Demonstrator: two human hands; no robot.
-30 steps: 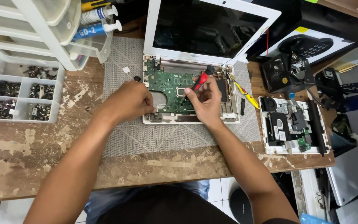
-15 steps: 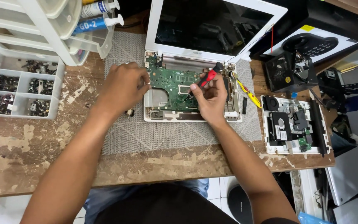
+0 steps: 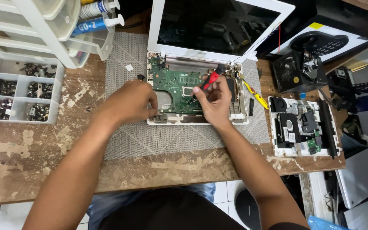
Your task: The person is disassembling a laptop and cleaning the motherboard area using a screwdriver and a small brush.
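An opened white laptop [image 3: 201, 121] lies on a grey cutting mat [image 3: 171, 136], its green circuit board [image 3: 173, 83] exposed and its dark screen [image 3: 218, 21] tilted up behind. My right hand [image 3: 214, 100] grips a red and black screwdriver [image 3: 209, 79], tip down on the board near its middle. My left hand [image 3: 133, 102] rests on the laptop's left front edge, fingers curled against the case; I cannot see anything held in it.
A clear parts organiser [image 3: 18, 91] with small screws sits at the left, stacked plastic drawers and tubes [image 3: 94, 19] behind it. A second dismantled white device [image 3: 303, 125] lies at the right, a yellow tool [image 3: 252, 93] beside the laptop. The wooden table edge [image 3: 150, 174] runs near me.
The view has shifted slightly. My right hand has tilted the screwdriver and lowered a little over the board; my left hand slid down to the laptop's front left edge.
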